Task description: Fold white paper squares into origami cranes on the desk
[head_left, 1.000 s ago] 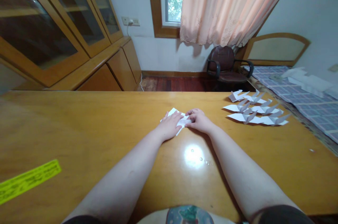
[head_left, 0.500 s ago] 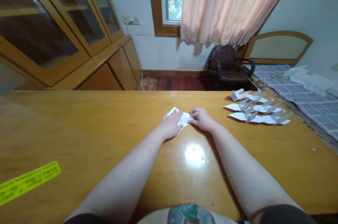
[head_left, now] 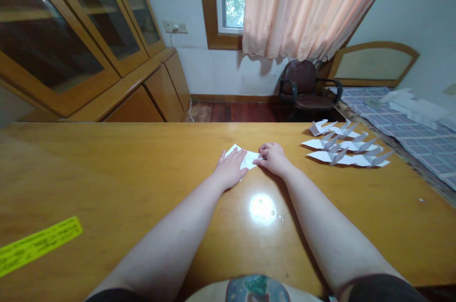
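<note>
A folded sheet of white paper [head_left: 252, 159] lies on the wooden table between my hands. My left hand [head_left: 231, 167] rests flat across its left part, fingers spread, covering much of it. At the right corner, my right hand [head_left: 272, 157] pinches the paper between thumb and curled fingers. The exact folds under both hands are hidden. Off to the right stand several white paper cranes [head_left: 335, 157] in rows, with their wings and necks raised.
The wooden table [head_left: 142, 169] spans the view. A yellow printed strip [head_left: 42, 245] appears at lower left. Beyond the far edge are a brown office chair [head_left: 302, 83], a glass-door cabinet [head_left: 128, 74] at left and a bed [head_left: 402, 117] with checked cloth at right.
My right hand has shifted slightly and its fingers curl a little more at the paper's right corner, where more of the paper shows. My left hand stays nearly in place.
</note>
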`<action>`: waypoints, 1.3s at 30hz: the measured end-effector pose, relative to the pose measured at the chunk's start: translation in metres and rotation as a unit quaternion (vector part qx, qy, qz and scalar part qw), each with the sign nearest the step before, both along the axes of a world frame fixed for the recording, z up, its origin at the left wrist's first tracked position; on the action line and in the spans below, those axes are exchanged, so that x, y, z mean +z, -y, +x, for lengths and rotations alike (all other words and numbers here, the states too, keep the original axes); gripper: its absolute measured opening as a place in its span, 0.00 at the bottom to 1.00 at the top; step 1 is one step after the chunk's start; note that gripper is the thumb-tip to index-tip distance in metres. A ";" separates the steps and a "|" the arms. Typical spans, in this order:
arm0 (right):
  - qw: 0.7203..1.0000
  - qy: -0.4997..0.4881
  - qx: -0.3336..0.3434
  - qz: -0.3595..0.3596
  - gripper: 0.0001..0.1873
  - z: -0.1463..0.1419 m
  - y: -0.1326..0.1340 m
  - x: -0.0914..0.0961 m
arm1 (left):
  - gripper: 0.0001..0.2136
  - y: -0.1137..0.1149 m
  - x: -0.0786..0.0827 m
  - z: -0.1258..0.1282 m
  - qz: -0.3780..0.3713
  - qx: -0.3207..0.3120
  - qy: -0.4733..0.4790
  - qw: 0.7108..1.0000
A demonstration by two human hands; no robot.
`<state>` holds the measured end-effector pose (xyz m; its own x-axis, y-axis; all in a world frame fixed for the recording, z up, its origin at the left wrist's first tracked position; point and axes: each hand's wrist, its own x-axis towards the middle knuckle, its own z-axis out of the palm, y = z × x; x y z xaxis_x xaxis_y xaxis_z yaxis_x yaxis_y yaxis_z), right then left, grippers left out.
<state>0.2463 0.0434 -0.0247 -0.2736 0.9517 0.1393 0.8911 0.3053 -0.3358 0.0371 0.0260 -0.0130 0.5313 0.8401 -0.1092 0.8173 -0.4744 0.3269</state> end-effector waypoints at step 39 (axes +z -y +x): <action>0.993 -0.050 -0.102 0.026 0.19 0.024 -0.006 -0.008 | 0.25 -0.001 -0.003 0.000 0.012 0.003 -0.006 1.000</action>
